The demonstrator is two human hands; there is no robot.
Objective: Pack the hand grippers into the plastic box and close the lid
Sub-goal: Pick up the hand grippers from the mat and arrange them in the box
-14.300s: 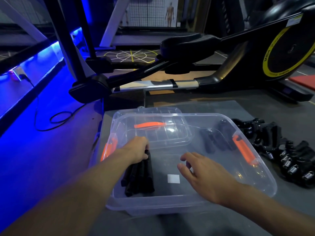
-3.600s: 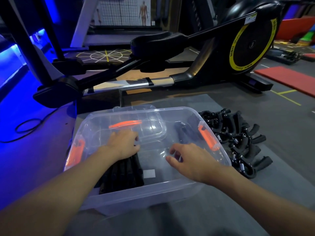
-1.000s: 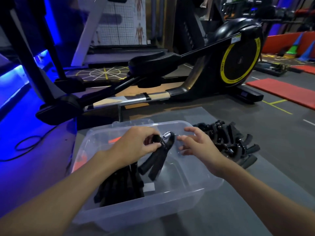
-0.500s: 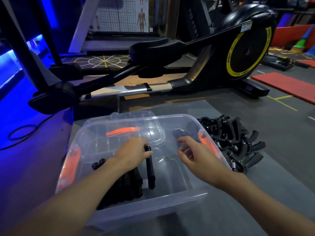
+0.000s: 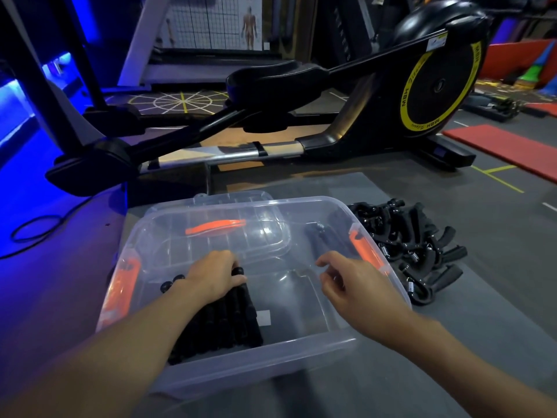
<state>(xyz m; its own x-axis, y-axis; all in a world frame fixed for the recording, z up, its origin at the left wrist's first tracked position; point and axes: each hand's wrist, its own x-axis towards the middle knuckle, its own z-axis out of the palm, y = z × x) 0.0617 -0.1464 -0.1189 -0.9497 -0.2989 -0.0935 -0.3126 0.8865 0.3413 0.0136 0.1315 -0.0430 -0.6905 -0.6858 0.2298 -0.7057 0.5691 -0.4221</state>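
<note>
A clear plastic box point(image 5: 304, 348) with orange latches stands open on the grey mat. Its clear lid point(image 5: 229, 233) with an orange handle lies behind it, seen through the far wall. Several black hand grippers point(image 5: 229, 321) lie packed side by side in the box's left half. My left hand point(image 5: 215, 274) is inside the box, fingers curled over the top end of the rightmost packed gripper. My right hand point(image 5: 354, 286) hovers over the box's right half, fingers loosely bent and holding nothing. A loose pile of hand grippers point(image 5: 413, 245) lies on the mat right of the box.
A black elliptical trainer point(image 5: 346, 116) with a yellow-ringed flywheel stands just behind the box. A black cable point(image 5: 33, 233) lies on the blue-lit floor at left. Red mats point(image 5: 506, 146) lie at far right.
My left hand has lowered the gripper it held flat against the packed row. My right hand has drawn back a little from the box's far right wall.
</note>
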